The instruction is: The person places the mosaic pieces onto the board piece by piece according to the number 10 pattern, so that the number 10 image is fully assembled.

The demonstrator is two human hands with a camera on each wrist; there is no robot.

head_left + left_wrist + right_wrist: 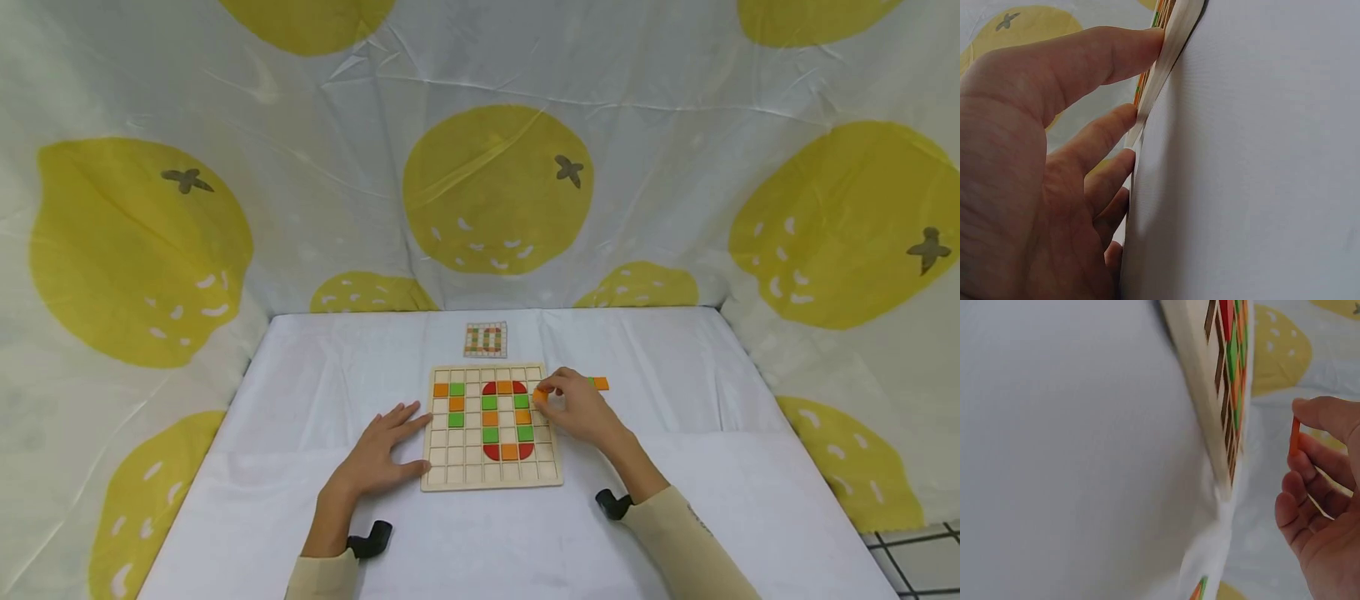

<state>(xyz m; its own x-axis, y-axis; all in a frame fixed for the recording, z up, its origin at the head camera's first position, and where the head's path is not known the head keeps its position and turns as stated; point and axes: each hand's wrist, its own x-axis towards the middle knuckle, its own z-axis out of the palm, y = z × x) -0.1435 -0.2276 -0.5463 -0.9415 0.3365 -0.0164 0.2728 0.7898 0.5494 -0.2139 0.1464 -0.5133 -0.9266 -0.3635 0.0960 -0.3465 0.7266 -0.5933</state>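
Observation:
A square wooden grid board (450,477) lies on the white cloth, with orange, green and red tiles set in some of its cells. The red corner pieces, green and orange tiles form a ring on its right half; a few orange and green squares sit at its upper left. My right hand (581,408) pinches an orange square tile (1295,436) between thumb and fingers, above the board's right edge. My left hand (382,454) rests by the board's left side, fingers spread and straight, with thumb and fingertips touching the edge, as the left wrist view shows (1054,156).
Behind the board lies a small pattern card (486,340) showing a similar tile design. Loose orange and green tiles (602,383) lie on the cloth right of the board, partly behind my right hand. A lemon-print curtain (660,192) encloses the table's back and sides.

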